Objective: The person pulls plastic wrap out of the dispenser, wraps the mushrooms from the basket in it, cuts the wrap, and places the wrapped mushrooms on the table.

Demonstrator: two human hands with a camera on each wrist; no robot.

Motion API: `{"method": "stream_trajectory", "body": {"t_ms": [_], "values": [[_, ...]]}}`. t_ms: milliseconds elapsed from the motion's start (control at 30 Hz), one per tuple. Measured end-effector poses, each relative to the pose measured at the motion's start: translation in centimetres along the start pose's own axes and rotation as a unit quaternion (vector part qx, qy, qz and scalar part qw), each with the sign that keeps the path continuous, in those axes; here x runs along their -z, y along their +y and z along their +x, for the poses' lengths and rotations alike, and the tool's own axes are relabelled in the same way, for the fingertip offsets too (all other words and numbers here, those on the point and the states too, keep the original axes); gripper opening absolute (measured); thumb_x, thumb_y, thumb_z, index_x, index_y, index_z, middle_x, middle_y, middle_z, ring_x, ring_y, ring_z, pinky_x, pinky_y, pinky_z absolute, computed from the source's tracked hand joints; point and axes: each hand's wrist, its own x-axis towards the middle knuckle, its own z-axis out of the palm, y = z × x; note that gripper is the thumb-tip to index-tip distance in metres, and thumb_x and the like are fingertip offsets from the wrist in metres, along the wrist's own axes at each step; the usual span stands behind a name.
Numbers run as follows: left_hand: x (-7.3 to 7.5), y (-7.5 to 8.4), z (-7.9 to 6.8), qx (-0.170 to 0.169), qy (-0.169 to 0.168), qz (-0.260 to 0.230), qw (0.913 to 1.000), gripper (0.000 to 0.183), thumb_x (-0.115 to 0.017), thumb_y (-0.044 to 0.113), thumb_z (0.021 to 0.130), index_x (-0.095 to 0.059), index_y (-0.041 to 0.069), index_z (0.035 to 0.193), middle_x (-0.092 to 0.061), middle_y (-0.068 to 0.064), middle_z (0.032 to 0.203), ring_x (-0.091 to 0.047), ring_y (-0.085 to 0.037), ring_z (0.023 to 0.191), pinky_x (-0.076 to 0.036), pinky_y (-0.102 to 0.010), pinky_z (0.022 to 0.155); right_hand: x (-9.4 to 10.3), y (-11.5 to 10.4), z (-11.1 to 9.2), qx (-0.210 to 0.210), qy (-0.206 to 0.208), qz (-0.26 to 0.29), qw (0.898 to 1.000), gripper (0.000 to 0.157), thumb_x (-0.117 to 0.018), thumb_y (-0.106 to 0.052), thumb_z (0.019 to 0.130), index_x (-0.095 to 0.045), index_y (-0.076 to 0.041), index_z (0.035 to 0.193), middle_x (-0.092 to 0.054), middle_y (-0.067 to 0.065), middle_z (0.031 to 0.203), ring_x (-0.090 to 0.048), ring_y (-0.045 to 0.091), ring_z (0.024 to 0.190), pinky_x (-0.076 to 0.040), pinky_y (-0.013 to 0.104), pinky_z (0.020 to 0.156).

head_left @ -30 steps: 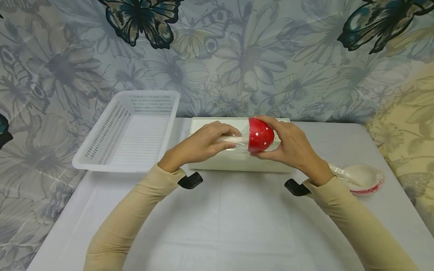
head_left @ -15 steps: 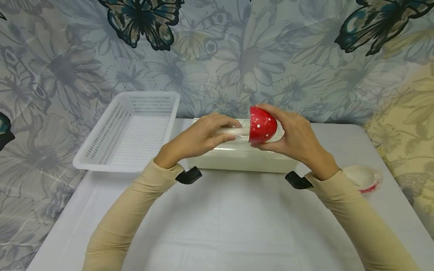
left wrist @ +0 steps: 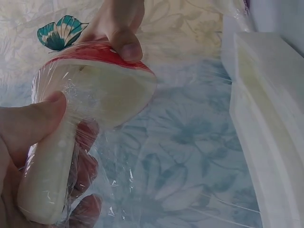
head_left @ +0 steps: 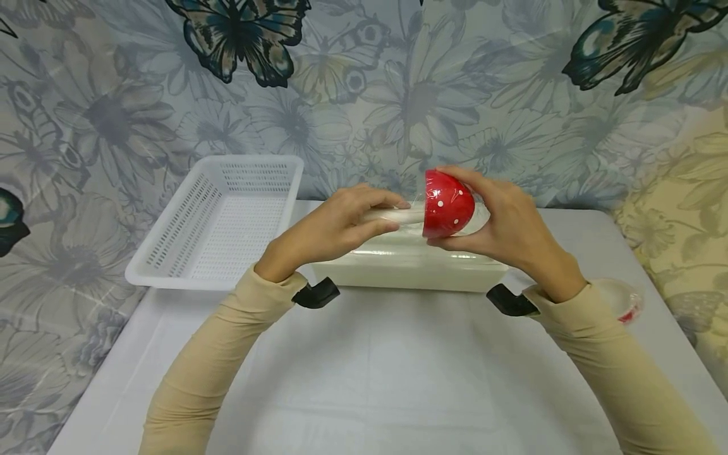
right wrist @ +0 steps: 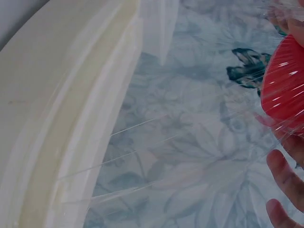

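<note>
A mushroom-shaped ornament (head_left: 449, 203), with a red white-dotted cap and a pale stem (left wrist: 50, 175), is held sideways above a long cream box (head_left: 409, 268). Clear film covers its underside and stem. My left hand (head_left: 347, 221) grips the stem, thumb on one side and fingers curled behind, seen through film in the left wrist view. My right hand (head_left: 506, 221) holds the cap between thumb and fingers. Strands of stretched clear film run from the box (left wrist: 275, 123) toward the ornament, also visible beside the red cap (right wrist: 287, 85) in the right wrist view.
A white perforated basket (head_left: 136, 275) stands at the left. Partly hidden by the right sleeve, a film-wrapped pale piece with a red rim (head_left: 628, 303) lies at the right. A white cloth (head_left: 375, 373) covers the table, with a floral backdrop (head_left: 415, 95) behind.
Both hands have raised the ornament and shifted it slightly right, away from the box. The right sleeve now hides more of the wrapped piece on the table.
</note>
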Motion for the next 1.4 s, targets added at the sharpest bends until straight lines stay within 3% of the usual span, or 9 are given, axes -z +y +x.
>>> {"method": "stream_trajectory", "body": {"t_ms": [233, 367, 567, 833, 1067, 1133, 1200, 1300, 1400], "values": [[0.5, 0.7, 0.1, 0.008, 0.003, -0.015, 0.9998, 0.03, -0.066, 0.017, 0.096, -0.066, 0.006, 0.124, -0.07, -0.005, 0.118, -0.056, -0.017, 0.107, -0.047, -0.032, 0.094, 0.8, -0.7, 0.1, -0.013, 0.003, -0.004, 1.0, 0.095, -0.096, -0.023, 0.059, -0.05, -0.02, 0.142, -0.068, 0.018, 0.121, -0.065, 0.035, 0.101, -0.051, 0.055, 0.082], [0.4, 0.7, 0.1, 0.016, 0.008, -0.022, 0.9996, 0.031, -0.067, 0.018, 0.095, -0.066, 0.006, 0.123, -0.07, -0.005, 0.119, -0.059, -0.017, 0.11, -0.048, -0.032, 0.097, 0.6, -0.6, -0.1, -0.016, -0.011, 0.029, 0.999, 0.097, -0.096, -0.019, 0.059, -0.049, -0.02, 0.143, -0.065, 0.015, 0.129, -0.063, 0.033, 0.11, -0.053, 0.055, 0.088], [-0.4, -0.1, -0.3, 0.037, 0.017, -0.041, 0.9983, 0.032, -0.07, 0.018, 0.093, -0.065, 0.007, 0.123, -0.069, -0.005, 0.121, -0.064, -0.015, 0.111, -0.05, -0.03, 0.099, -0.3, -0.1, -0.8, -0.04, -0.041, 0.089, 0.994, 0.096, -0.094, -0.014, 0.062, -0.045, -0.02, 0.145, -0.062, 0.01, 0.132, -0.062, 0.028, 0.112, -0.055, 0.052, 0.087], [-1.5, -0.9, -0.9, 0.061, 0.025, -0.075, 0.995, 0.034, -0.072, 0.02, 0.091, -0.058, 0.01, 0.12, -0.067, -0.003, 0.119, -0.065, -0.013, 0.112, -0.049, -0.031, 0.101, -0.8, -0.1, -1.8, -0.088, -0.069, 0.125, 0.986, 0.093, -0.092, -0.016, 0.066, -0.043, -0.022, 0.146, -0.059, 0.01, 0.135, -0.059, 0.03, 0.114, -0.055, 0.056, 0.087], [-2.3, -1.0, -1.2, 0.074, 0.027, -0.1, 0.9919, 0.023, -0.071, 0.021, 0.093, -0.063, 0.012, 0.113, -0.069, 0.0, 0.111, -0.063, -0.012, 0.106, -0.052, -0.03, 0.095, -1.2, -0.1, -2.5, -0.117, -0.083, 0.157, 0.977, 0.091, -0.091, -0.015, 0.068, -0.044, -0.022, 0.145, -0.059, 0.007, 0.132, -0.058, 0.024, 0.111, -0.052, 0.022, 0.083], [-2.5, -1.0, -1.3, 0.082, 0.024, -0.11, 0.9903, 0.023, -0.07, 0.021, 0.094, -0.063, 0.012, 0.113, -0.069, 0.0, 0.111, -0.065, -0.012, 0.104, -0.054, -0.029, 0.092, -1.4, -0.2, -2.8, -0.118, -0.085, 0.16, 0.976, 0.09, -0.09, -0.015, 0.068, -0.045, -0.02, 0.146, -0.058, 0.006, 0.131, -0.057, 0.022, 0.111, -0.051, 0.018, 0.082], [-2.7, -1.0, -1.5, 0.089, 0.022, -0.116, 0.989, 0.022, -0.069, 0.021, 0.094, -0.063, 0.012, 0.113, -0.07, 0.0, 0.11, -0.066, -0.011, 0.1, -0.055, -0.029, 0.088, -1.5, -0.3, -3.0, -0.123, -0.091, 0.166, 0.974, 0.089, -0.09, -0.017, 0.069, -0.045, -0.02, 0.146, -0.057, 0.006, 0.132, -0.056, 0.021, 0.112, -0.053, 0.022, 0.083], [-3.1, -1.2, -1.7, 0.096, 0.02, -0.133, 0.9863, 0.02, -0.068, 0.021, 0.095, -0.064, 0.013, 0.113, -0.07, 0.001, 0.11, -0.065, -0.01, 0.099, -0.055, -0.029, 0.086, -1.6, -0.5, -3.4, -0.138, -0.101, 0.179, 0.969, 0.088, -0.089, -0.02, 0.072, -0.044, -0.017, 0.147, -0.055, 0.007, 0.136, -0.056, 0.026, 0.118, -0.057, 0.04, 0.09], [-3.5, -1.4, -2.0, 0.102, 0.021, -0.145, 0.9839, 0.019, -0.068, 0.021, 0.095, -0.064, 0.014, 0.113, -0.069, 0.003, 0.11, -0.064, -0.01, 0.105, -0.053, -0.031, 0.092, -1.8, -0.6, -3.8, -0.164, -0.115, 0.198, 0.959, 0.086, -0.087, -0.021, 0.075, -0.041, -0.012, 0.147, -0.053, 0.01, 0.142, -0.053, 0.032, 0.128, -0.051, 0.057, 0.098]]}}
